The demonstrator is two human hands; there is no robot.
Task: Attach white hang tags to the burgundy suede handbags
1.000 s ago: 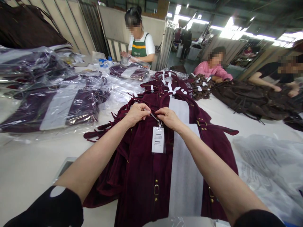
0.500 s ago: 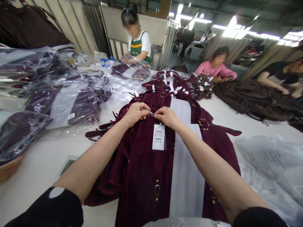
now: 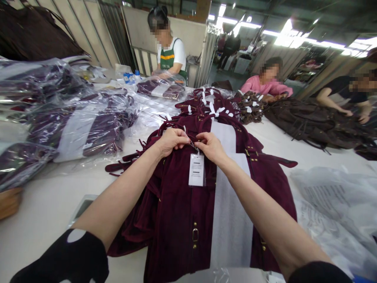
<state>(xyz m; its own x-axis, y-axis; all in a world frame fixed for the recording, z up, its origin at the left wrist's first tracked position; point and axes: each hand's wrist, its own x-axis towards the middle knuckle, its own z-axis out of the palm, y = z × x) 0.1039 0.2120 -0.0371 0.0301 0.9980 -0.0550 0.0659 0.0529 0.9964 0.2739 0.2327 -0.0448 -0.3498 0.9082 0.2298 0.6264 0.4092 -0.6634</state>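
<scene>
A dark burgundy velvet garment (image 3: 179, 204) lies flat on the white table (image 3: 44, 204), with a strip of white tissue paper (image 3: 231, 212) running down its front. A white hang tag (image 3: 196, 169) dangles at the top of the garment. My left hand (image 3: 171, 140) and my right hand (image 3: 211, 146) meet just above the tag. Both pinch the thin tag string and the fabric at that spot. The fingertips hide the string's attachment.
Bagged burgundy garments (image 3: 79, 129) are stacked at left. Loose clear plastic bags (image 3: 332, 208) lie at right. More burgundy pieces with white tags (image 3: 210, 108) and a brown garment pile (image 3: 318, 124) sit behind. Three other people work at the table's far side.
Both hands stay together at the tag, with small finger shifts. The tag hangs slightly higher. The view has swung a little.
</scene>
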